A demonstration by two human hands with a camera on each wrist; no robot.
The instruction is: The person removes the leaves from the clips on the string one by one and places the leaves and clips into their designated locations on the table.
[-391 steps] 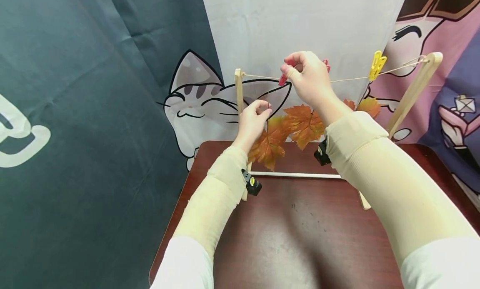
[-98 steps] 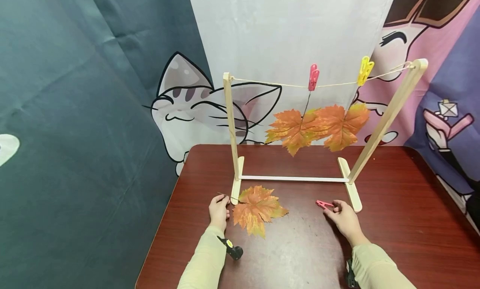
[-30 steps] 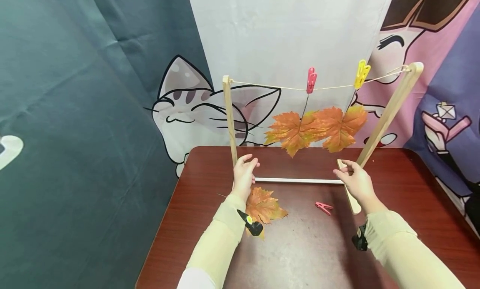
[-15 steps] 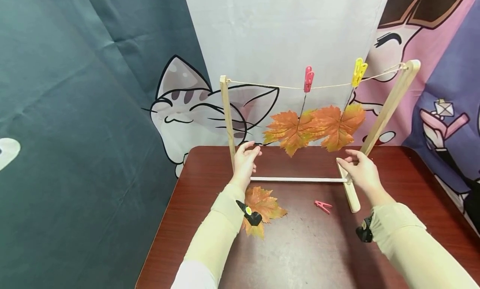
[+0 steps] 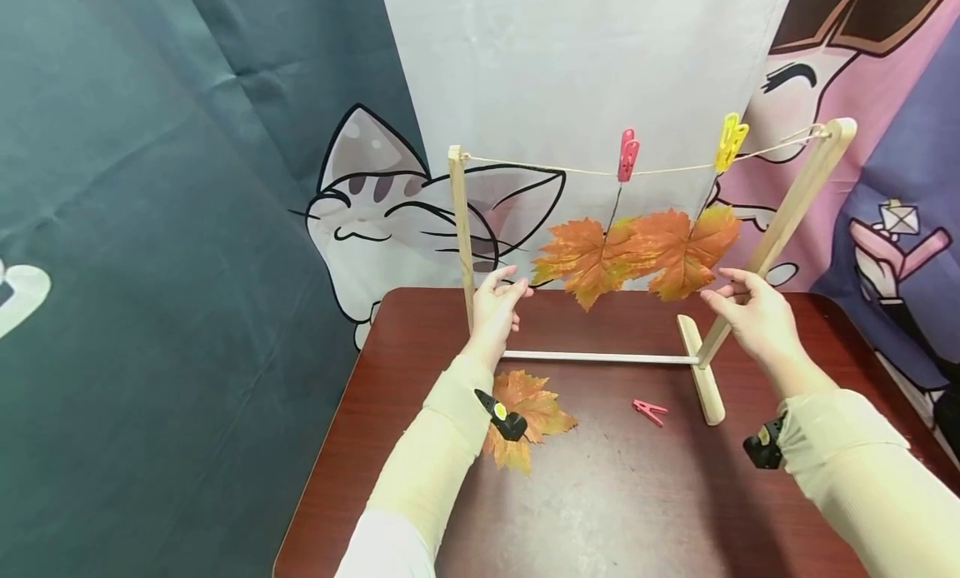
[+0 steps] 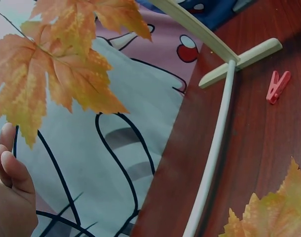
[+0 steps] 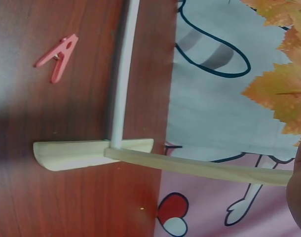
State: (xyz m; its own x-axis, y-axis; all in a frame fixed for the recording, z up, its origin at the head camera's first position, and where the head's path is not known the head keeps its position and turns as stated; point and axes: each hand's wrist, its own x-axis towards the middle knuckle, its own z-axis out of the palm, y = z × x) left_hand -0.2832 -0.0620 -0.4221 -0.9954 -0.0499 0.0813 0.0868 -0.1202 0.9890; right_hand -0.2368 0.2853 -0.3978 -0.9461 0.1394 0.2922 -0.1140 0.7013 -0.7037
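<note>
My left hand is raised in front of the left wooden post, fingers loosely bent and holding nothing. My right hand, also without anything in it, is by the right post, its fingertips near the lower edge of a hanging orange maple leaf. That leaf hangs by its stem from a yellow clothespin on the string. Beside it, overlapping, hangs a second maple leaf from a red clothespin. A third maple leaf lies on the table, partly hidden by my left forearm. Another red clothespin lies loose on the tabletop.
The string runs between two wooden posts that stand on flat feet. A white crossbar joins them low down. Printed cloth hangs behind the dark red table.
Earlier both hands worked at the string; later the left was at the table leaf's stem, the right at the loose clothespin. Both let go and rose; the right drifted up and rightward.
</note>
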